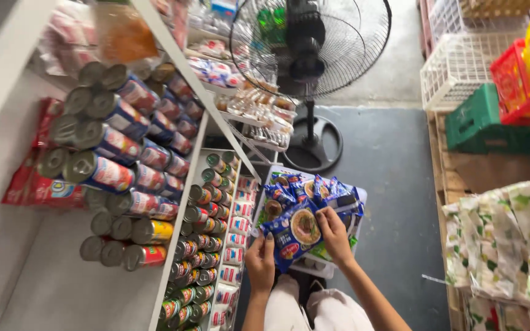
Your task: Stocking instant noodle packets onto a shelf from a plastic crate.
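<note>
Both hands hold one blue noodle packet (294, 232) between them, low in the view and just above the person's knees. The left hand (260, 262) grips the packet's lower left corner, fingers curled up behind it and the thumb pressed on its front. The right hand (334, 235) pinches the packet's right edge, fingertips bent over the top of it.

Directly beyond the hands, a white crate (359, 216) sits on the floor with more blue packets (314, 189) of the same kind standing in it; the held packet overlaps the crate's near side.

To the left of the left hand, white shelves (186, 184) carry rows of tin cans (135, 178) lying on their sides, with smaller cans (207, 211) on the lower shelf close to that hand. Farther beyond the crate stands a black pedestal fan (310, 55). Well off to the right of the right hand lie a leaf-patterned cloth (510, 239) and stacked plastic baskets (480, 119) in green, red and white.
</note>
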